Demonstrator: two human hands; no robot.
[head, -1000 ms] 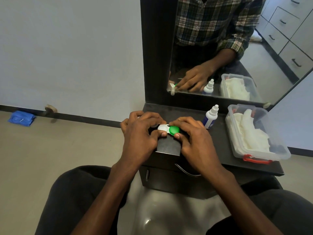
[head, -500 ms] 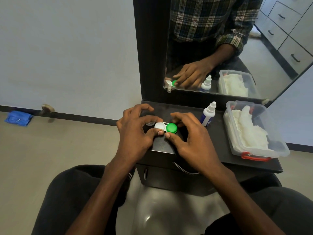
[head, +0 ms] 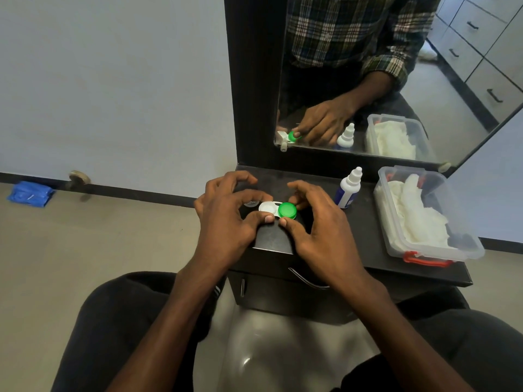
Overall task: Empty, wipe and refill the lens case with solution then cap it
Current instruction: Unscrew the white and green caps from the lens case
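The lens case [head: 266, 208] lies on the dark table [head: 368, 236] in front of the mirror, its left half white and its right half under a green cap [head: 287, 210]. My left hand [head: 226, 216] pinches the white half between thumb and forefinger. My right hand [head: 317, 222] curls its thumb and fingers round the green cap. A small pale round piece [head: 250, 204] sits just left of the case, under my left fingers. The solution bottle [head: 348, 189], white with a blue label, stands capped to the right of my hands.
A clear plastic box [head: 464, 247] with white wipes and a red latch sits at the table's right end. The mirror [head: 368, 80] rises right behind the case. A drawer handle [head: 307, 278] shows below the table edge. A blue cloth [head: 29, 193] lies on the floor, far left.
My left fingers have spread and lifted, so more of the white half and the small pale piece show. Both hands stay on the case at the same spot.
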